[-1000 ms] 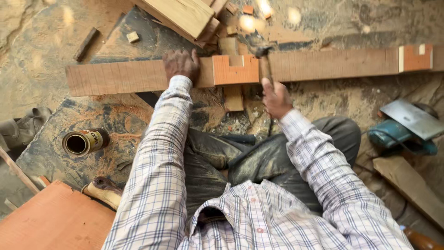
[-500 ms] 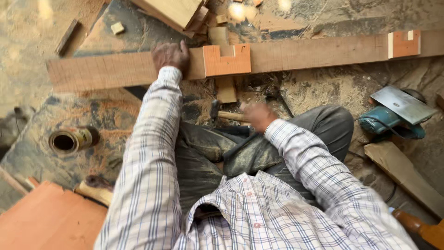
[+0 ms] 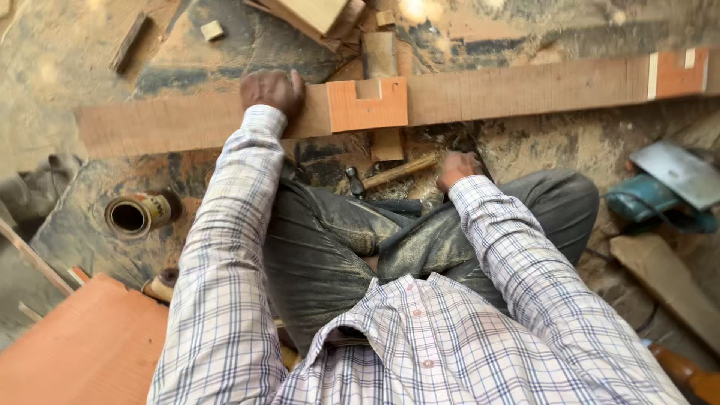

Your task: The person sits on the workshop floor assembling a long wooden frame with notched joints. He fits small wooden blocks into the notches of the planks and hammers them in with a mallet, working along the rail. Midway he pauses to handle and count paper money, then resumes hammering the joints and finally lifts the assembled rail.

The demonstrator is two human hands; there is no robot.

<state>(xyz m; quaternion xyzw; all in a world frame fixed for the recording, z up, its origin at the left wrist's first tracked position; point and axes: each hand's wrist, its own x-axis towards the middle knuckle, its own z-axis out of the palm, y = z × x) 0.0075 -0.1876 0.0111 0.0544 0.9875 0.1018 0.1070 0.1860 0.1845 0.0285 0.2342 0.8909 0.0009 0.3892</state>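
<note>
Plank [image 3: 187,120], long and reddish with an orange-painted notched patch, lies under the flat, spread left hand [image 3: 271,90]; right hand [image 3: 459,169] grips the hammer [image 3: 382,176].

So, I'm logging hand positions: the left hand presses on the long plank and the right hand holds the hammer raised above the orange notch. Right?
Not quite. In the head view the hammer lies low by the person's knees, with the right hand at its handle end, not raised. The left hand does press on the long plank.
</note>
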